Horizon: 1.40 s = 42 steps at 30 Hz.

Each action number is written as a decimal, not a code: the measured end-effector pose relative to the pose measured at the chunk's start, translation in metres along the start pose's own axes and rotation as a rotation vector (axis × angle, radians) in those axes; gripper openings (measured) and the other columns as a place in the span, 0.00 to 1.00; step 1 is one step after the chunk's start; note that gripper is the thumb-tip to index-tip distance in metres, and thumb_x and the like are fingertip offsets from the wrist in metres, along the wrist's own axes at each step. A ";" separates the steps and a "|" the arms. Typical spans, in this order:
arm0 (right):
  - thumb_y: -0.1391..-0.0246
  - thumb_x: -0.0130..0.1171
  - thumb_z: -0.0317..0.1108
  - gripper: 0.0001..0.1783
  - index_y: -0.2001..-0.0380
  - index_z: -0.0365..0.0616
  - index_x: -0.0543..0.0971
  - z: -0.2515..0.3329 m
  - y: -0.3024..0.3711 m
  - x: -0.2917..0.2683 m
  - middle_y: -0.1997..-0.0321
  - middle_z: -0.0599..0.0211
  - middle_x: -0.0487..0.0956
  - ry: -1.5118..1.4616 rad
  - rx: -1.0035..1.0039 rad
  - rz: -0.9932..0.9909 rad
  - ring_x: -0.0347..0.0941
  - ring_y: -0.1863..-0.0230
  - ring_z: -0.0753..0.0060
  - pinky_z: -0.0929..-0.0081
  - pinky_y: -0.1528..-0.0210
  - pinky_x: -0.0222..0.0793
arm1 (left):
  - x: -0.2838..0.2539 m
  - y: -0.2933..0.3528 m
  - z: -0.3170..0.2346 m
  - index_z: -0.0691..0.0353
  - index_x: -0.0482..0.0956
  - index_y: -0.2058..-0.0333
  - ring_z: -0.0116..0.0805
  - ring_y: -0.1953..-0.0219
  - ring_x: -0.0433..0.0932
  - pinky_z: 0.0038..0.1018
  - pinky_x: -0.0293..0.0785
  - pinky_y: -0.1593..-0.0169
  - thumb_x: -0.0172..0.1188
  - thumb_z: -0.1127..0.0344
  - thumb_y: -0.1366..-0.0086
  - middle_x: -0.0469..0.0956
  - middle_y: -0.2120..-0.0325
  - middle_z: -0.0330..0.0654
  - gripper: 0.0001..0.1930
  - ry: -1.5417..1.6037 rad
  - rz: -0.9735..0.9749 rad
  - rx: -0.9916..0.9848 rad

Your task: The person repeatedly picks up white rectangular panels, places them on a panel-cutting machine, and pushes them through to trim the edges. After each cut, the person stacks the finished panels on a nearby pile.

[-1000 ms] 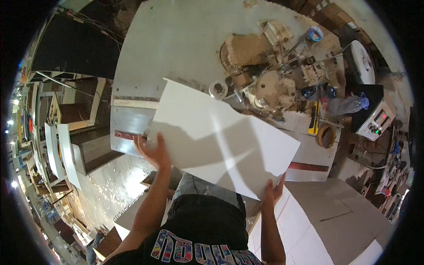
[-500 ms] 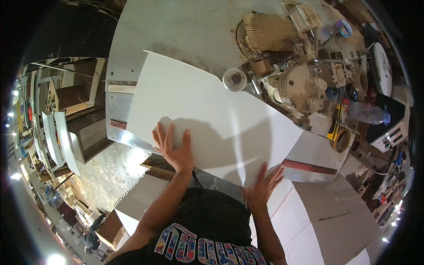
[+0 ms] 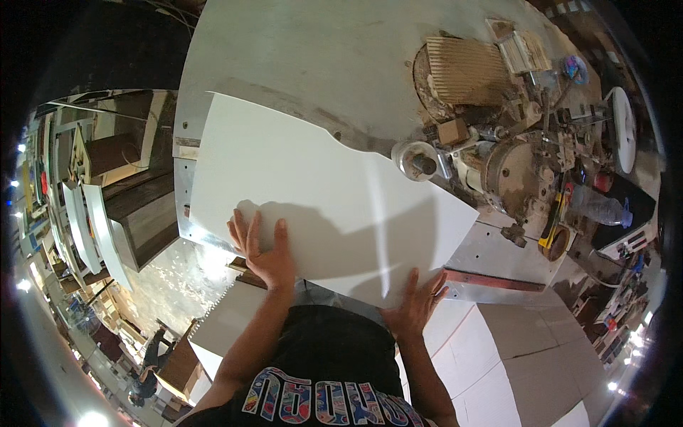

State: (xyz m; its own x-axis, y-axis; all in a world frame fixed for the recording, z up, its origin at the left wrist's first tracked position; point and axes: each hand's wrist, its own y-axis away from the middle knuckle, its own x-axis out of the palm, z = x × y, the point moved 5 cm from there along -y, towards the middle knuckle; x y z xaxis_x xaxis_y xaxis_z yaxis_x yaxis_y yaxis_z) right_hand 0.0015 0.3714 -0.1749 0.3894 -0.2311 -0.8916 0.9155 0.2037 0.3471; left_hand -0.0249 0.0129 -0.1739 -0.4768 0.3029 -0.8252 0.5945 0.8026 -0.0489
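A large white panel point(image 3: 299, 171) lies flat on the grey machine table, with a curved step along its far edge. My left hand point(image 3: 265, 250) rests on the panel's near left part, open, its fingers spread and pointing away from me. At the near right corner, my right hand point(image 3: 415, 306) lies against the panel's edge with its fingers apart, its thumb side on the surface. A round metal spindle point(image 3: 420, 162) with a pale disc stands at the panel's far edge, right of the curved step. Whether it touches the panel I cannot tell.
Dusty machine parts and a ribbed board point(image 3: 466, 71) crowd the far right of the grey table point(image 3: 299, 43). A yellow-handled tool point(image 3: 553, 224) and a plastic bottle point(image 3: 601, 206) lie there. A red strip point(image 3: 494, 280) runs along the near right edge. Cabinets point(image 3: 146, 220) stand left.
The white panel has slid left relative to the spindle, so the curved step now lies left of it. Both hands have moved left with the panel. The view has shifted somewhat.
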 end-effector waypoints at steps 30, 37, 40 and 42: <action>0.55 0.79 0.71 0.76 0.15 0.52 0.47 0.149 -0.055 0.024 0.18 0.10 0.36 -0.016 -0.176 0.103 0.32 0.16 0.06 0.12 0.21 0.37 | -0.109 -0.297 0.223 0.73 0.79 0.35 0.55 0.44 0.86 0.47 0.81 0.41 0.70 0.30 0.32 0.85 0.45 0.62 0.47 -0.129 0.236 -0.176; 0.53 0.82 0.67 0.72 0.16 0.46 0.56 0.178 -0.094 -0.023 0.16 0.19 0.43 0.012 -0.246 0.075 0.41 0.14 0.17 0.22 0.18 0.46 | -0.127 -0.294 0.254 0.73 0.85 0.48 0.48 0.55 0.86 0.45 0.81 0.51 0.73 0.29 0.34 0.88 0.55 0.55 0.43 -0.058 0.168 -0.359; 0.50 0.81 0.64 0.68 0.16 0.45 0.56 0.182 -0.114 -0.031 0.14 0.25 0.44 -0.133 -0.250 0.022 0.42 0.13 0.22 0.26 0.17 0.48 | -0.128 -0.284 0.274 0.73 0.86 0.50 0.48 0.58 0.86 0.46 0.81 0.52 0.76 0.31 0.36 0.88 0.56 0.55 0.42 0.076 0.110 -0.420; 0.48 0.83 0.53 0.64 0.18 0.38 0.59 0.183 -0.124 -0.023 0.14 0.29 0.49 -0.243 -0.260 -0.061 0.44 0.13 0.27 0.39 0.14 0.46 | -0.124 -0.280 0.291 0.73 0.84 0.44 0.52 0.50 0.87 0.48 0.81 0.46 0.75 0.29 0.37 0.87 0.50 0.60 0.46 0.036 0.151 -0.480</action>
State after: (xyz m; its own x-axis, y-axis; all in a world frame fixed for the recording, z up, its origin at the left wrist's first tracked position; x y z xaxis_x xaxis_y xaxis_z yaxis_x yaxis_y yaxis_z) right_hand -0.1022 0.1778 -0.1437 0.3766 -0.4630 -0.8024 0.8934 0.4107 0.1823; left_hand 0.0565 -0.3988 -0.2214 -0.4357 0.4443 -0.7828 0.2978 0.8919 0.3404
